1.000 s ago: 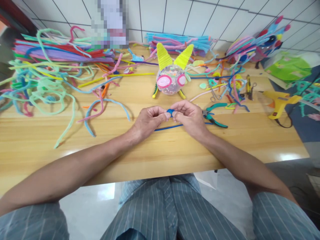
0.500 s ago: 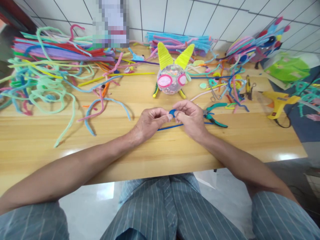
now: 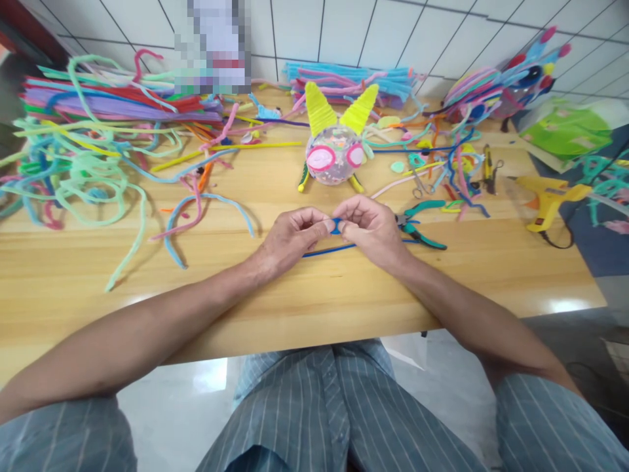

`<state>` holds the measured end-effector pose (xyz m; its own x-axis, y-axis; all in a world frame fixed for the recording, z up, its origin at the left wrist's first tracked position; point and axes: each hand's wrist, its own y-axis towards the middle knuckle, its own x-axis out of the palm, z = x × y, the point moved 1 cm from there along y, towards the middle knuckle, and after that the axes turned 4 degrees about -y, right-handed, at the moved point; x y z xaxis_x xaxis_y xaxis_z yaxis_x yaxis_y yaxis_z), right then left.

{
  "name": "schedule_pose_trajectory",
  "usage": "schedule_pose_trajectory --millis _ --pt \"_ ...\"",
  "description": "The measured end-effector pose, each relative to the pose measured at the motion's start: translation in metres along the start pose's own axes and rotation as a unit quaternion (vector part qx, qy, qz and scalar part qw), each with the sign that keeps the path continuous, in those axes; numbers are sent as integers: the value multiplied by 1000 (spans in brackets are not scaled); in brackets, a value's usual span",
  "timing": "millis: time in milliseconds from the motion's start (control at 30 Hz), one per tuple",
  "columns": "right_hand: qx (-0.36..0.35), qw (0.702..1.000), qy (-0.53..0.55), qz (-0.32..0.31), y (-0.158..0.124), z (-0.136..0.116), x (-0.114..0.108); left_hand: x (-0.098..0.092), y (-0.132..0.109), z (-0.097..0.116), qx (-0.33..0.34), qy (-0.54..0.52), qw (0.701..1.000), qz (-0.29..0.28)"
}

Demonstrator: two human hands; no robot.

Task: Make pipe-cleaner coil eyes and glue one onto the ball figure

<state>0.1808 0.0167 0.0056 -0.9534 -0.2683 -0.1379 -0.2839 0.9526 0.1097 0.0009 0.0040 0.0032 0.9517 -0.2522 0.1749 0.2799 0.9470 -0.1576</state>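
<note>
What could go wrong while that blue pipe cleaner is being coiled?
1. The pipe cleaner is pinched only between the fingertips of the left hand and right hand. A slip might let the small coil spring open.
2. Its tail runs along the table under the right hand toward the pliers, so it could snag on them.
3. The glue gun lies near the table's right edge, where a stray elbow might knock it off.

Both hands met just in front of the round figure [image 3: 335, 162]: left hand [image 3: 289, 239] and right hand [image 3: 372, 229] pinched a blue pipe cleaner [image 3: 335, 225], pliers [image 3: 417, 229] at right.
</note>
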Motion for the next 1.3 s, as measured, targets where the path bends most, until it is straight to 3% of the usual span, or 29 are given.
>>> schedule_pose_trajectory --millis 200,467,1100,1300 --pt "-15 999 -1 -31 3 1 -3 -1 2 2 -18 -10 999 -34" --pt "49 997 50 -19 5 4 -6 -2 4 0 -4 -45 999 14" --pt "-19 999 41 -3 2 10 3 5 0 -1 -17 -134 988 71" --pt "-1 1000 22 14 1 5 3 5 0 0 -22 -142 987 69"
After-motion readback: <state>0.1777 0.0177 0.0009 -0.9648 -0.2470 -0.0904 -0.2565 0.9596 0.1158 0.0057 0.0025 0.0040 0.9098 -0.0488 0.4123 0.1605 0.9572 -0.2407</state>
